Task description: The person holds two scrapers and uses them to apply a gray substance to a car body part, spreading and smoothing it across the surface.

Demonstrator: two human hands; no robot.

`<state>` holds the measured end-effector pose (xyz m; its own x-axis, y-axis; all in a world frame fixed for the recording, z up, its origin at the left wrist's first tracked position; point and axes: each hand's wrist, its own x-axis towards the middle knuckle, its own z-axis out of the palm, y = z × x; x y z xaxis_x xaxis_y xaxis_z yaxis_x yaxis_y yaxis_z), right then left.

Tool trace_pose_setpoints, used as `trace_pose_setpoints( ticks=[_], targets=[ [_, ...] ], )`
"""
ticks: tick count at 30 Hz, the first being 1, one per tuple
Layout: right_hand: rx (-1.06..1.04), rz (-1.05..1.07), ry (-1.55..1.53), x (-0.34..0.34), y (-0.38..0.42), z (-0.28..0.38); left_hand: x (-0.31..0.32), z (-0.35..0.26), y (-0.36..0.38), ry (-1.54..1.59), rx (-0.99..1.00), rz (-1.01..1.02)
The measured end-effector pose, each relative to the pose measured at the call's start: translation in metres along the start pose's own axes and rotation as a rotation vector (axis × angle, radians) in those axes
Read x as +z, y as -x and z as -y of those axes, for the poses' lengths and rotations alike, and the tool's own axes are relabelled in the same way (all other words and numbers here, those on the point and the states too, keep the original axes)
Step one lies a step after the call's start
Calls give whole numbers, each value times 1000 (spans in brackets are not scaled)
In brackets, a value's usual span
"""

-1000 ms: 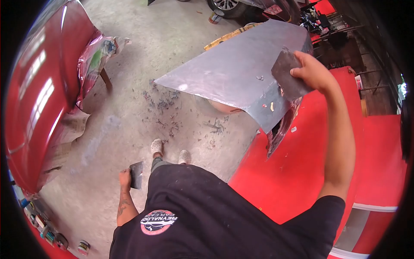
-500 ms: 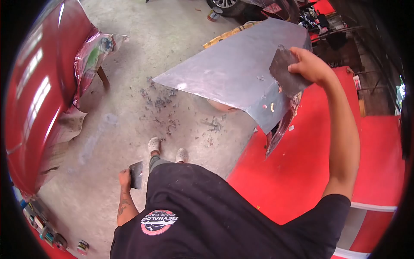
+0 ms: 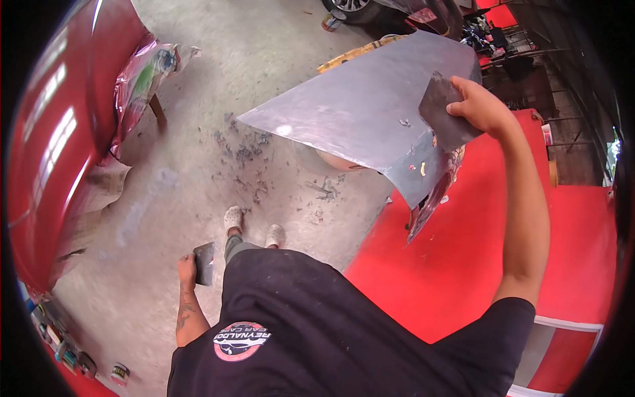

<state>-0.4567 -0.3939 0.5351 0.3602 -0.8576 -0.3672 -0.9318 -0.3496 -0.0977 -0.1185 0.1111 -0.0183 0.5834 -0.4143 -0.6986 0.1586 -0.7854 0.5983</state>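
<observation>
A grey, dull-surfaced car body panel (image 3: 350, 99) with a pointed corner stands raised off the floor in front of me. My right hand (image 3: 481, 107) pinches a dark, flat, stiff-looking sheet (image 3: 444, 116), thumb on its face, over the panel's right side. Small chips and a pale scrap lie on the panel near that sheet. Down at my left side, my left hand (image 3: 187, 268) grips a smaller dark rectangular plate (image 3: 204, 263), well apart from the panel. The fingers behind both sheets are partly hidden.
A glossy red car body part (image 3: 59, 132) fills the left edge, with crumpled plastic film (image 3: 142, 79) on it. Grey scraps (image 3: 245, 151) litter the floor ahead of my shoes. Red flooring (image 3: 423, 284) lies at right. A can (image 3: 333, 20) stands near a wheel (image 3: 350, 5).
The right hand and its sheet have shifted very slightly right and down over the panel. My left hand with the plate has moved a little left and up. Both grips are unchanged.
</observation>
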Motion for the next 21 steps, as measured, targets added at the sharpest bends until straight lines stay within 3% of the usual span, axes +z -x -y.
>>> trace_pose_setpoints(
  ticks=[2,5,8,11,12,14,15,18,20,21],
  targets=[
    [185,141,-119,-12,6,20,-9,6,-3,-82,-16,8],
    [135,56,-130,-2,0,-11,-4,14,-5,-63,-28,-16],
    [49,-40,-92,-3,8,4,-6,4,6,-47,-3,18],
    [318,84,-201,-17,6,-2,-4,9,-5,-55,21,20],
    [320,82,-198,-9,8,-10,-4,-2,0,-33,25,20],
    [85,17,-295,7,15,-19,0,-9,2,-3,24,13],
    [49,185,-307,3,20,5,0,-9,-1,-31,32,19],
    [224,8,-163,-7,15,-5,-4,-19,-9,-93,89,17],
    [227,24,-258,-3,17,-15,-6,-18,-9,-103,117,-4],
    [128,8,-244,1,19,-18,-7,-17,-12,-62,95,28]
  ],
)
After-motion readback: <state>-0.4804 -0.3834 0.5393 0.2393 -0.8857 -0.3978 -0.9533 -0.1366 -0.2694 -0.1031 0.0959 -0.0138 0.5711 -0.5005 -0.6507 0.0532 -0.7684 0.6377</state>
